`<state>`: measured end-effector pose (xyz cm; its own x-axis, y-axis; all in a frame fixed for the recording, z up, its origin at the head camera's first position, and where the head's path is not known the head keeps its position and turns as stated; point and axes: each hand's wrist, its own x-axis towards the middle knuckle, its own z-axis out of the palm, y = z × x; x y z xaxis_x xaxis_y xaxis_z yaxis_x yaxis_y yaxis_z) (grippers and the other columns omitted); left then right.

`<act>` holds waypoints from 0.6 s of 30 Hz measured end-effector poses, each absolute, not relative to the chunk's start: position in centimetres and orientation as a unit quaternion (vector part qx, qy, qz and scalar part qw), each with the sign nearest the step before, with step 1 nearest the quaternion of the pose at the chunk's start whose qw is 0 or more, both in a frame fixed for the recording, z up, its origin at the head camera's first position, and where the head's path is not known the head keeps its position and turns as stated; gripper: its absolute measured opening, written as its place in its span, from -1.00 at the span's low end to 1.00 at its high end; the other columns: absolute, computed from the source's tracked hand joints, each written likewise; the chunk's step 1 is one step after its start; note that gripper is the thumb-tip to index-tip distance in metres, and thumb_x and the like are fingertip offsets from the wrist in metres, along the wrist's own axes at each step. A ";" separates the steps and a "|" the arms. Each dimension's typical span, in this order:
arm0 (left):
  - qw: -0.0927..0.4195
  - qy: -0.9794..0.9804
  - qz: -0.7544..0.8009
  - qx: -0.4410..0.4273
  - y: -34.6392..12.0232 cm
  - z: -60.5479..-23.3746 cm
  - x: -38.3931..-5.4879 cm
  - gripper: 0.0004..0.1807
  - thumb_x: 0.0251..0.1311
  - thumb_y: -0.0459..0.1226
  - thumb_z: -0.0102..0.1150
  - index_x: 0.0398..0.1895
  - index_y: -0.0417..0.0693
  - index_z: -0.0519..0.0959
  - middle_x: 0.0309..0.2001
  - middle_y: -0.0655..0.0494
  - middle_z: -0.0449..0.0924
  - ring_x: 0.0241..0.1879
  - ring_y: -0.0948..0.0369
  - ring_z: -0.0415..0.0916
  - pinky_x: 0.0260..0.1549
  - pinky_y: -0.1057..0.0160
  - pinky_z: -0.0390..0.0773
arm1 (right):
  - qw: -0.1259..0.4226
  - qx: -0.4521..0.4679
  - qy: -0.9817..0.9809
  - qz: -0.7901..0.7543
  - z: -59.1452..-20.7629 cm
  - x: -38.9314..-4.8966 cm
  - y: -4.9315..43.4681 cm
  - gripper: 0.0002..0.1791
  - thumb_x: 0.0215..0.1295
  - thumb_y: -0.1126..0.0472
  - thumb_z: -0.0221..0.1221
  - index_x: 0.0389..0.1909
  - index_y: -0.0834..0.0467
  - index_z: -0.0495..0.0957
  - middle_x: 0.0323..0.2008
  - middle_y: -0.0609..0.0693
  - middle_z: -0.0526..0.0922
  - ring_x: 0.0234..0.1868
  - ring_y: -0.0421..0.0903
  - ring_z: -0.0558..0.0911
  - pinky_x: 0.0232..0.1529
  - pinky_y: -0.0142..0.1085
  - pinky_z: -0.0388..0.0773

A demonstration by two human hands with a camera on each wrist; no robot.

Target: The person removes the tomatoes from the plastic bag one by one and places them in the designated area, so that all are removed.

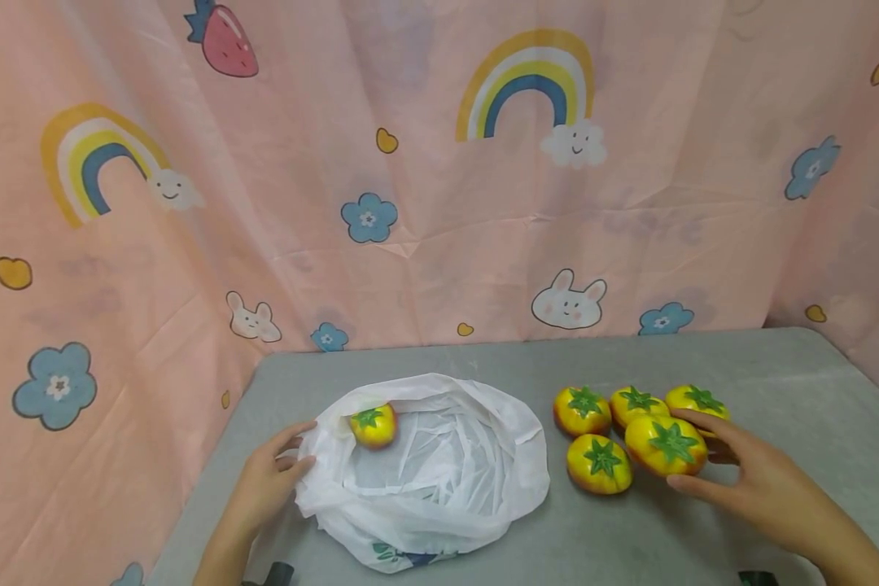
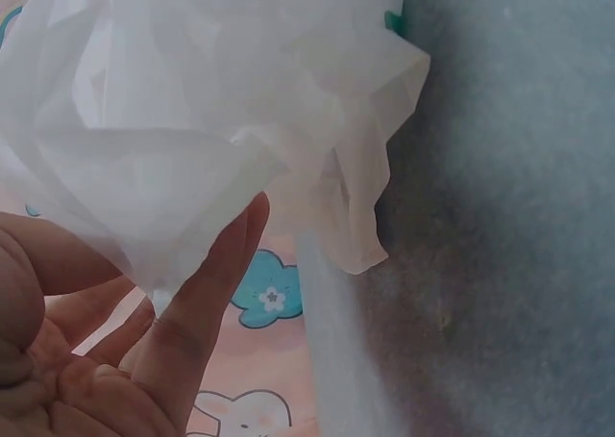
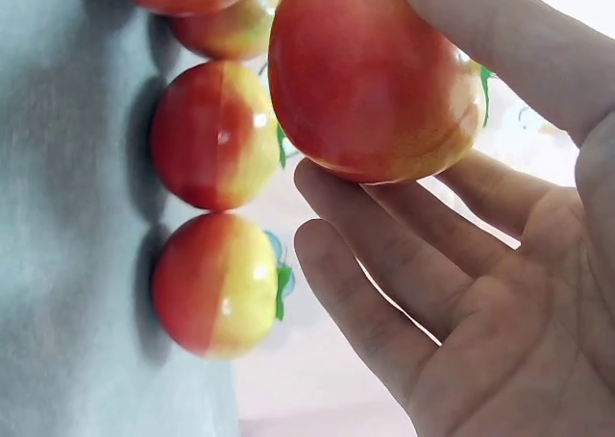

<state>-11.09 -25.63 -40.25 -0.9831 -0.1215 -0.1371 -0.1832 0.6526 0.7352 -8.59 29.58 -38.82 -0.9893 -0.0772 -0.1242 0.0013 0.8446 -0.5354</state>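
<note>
My left hand [image 1: 264, 480] pinches the left side of a white plastic bag [image 1: 531, 456], whose wide mouth faces up. In the left wrist view, thin bag film [image 2: 144, 197] is gathered between thumb and fingers. One yellow-and-red tomato [image 1: 375, 429] with a green star-shaped top sits inside the bag. On the right, my right hand [image 1: 758, 484] holds another tomato [image 1: 666, 446] between thumb and fingers. The right wrist view shows this tomato [image 3: 370, 82] raised off the table, its red underside visible.
Several more tomatoes stand grouped on the grey table [image 1: 483, 358], among them a front one [image 1: 599, 465] and a back left one [image 1: 582, 412]. A pink patterned curtain [image 1: 439, 179] hangs behind the table. Dark objects [image 1: 278, 574] poke in at the bottom edge.
</note>
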 end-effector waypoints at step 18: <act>0.040 0.913 0.397 -0.082 -25.6 -40.5 -11.1 -0.40 0.28 -0.38 0.21 0.40 0.04 0.40 0.28 -0.33 0.43 0.17 -0.28 0.53 0.01 -0.11 0.68 | 0.125 -0.030 0.954 -0.272 -40.8 -9.4 31.2 0.02 0.13 -0.26 0.34 0.44 0.26 0.21 0.31 0.56 0.30 0.08 0.38 0.59 -0.06 0.18 0.64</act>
<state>-11.11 -25.55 -40.50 -0.9834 -0.1172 -0.1385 -0.1813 0.6710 0.7190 -9.44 31.19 -40.78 -0.9671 -0.1256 -0.2212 0.0098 0.8505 -0.5258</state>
